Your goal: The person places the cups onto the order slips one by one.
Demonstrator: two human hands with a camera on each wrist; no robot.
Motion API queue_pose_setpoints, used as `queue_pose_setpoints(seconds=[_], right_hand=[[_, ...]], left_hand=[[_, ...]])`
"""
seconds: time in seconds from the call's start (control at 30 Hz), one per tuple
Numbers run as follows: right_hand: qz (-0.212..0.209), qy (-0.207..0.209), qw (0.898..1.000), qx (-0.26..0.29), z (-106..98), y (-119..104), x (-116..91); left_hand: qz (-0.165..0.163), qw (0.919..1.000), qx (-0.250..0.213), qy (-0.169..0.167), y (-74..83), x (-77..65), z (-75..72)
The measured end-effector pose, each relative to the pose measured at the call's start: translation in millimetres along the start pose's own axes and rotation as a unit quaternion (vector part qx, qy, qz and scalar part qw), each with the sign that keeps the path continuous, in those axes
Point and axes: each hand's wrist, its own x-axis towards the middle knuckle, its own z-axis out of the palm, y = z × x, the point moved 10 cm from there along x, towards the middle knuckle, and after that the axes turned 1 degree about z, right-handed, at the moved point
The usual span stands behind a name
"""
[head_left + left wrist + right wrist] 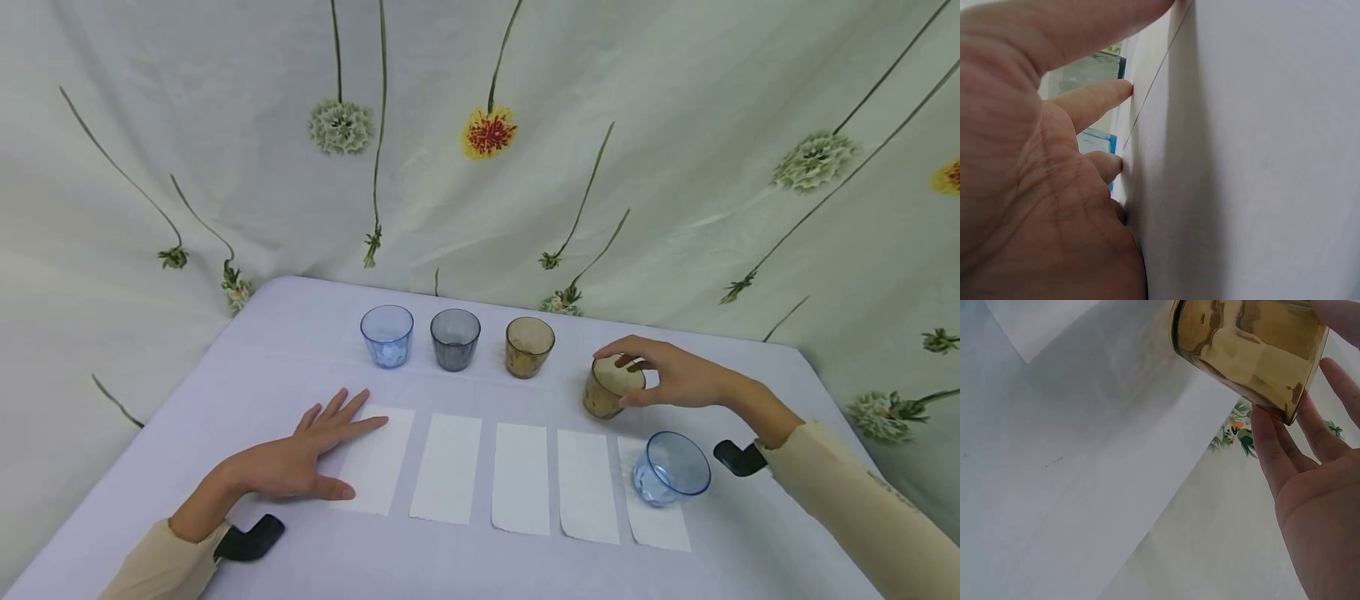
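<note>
My right hand (pixel 681 375) pinches an amber glass tumbler (pixel 602 398) by its rim, thumb on one side and fingers on the other. In the right wrist view this amber tumbler (pixel 1254 350) is tilted, with the fingertips at its rim. A blue glass tumbler (pixel 671 479) stands near that hand, on the rightmost of several white paper strips. My left hand (pixel 296 462) lies spread over the leftmost paper strip (pixel 384 467), its fingers extended and holding nothing. The left wrist view shows that palm (pixel 1054 187) close up, with fingertips down at the surface.
Along the back of the white-covered table stand a blue tumbler (pixel 387 333), a grey tumbler (pixel 455 340) and another amber tumbler (pixel 528 348). Between the end strips lie other paper strips (pixel 520 479) in a row. A flower-print cloth (pixel 420 192) hangs behind the table.
</note>
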Motion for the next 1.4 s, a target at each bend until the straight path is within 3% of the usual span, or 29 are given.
queue_pose_setpoints(seconds=[0.6,1.4], right_hand=[[-0.036,-0.015,0.999,-0.010,9,-16,-5],[-0.048,-0.035,0.998,-0.034,23,-41,-12]], left_hand=[[0.005,1.0000,-0.003,0.001,1.0,-0.2,-0.2],[0.000,1.0000,-0.001,0.003,-2.2,0.0,0.9]])
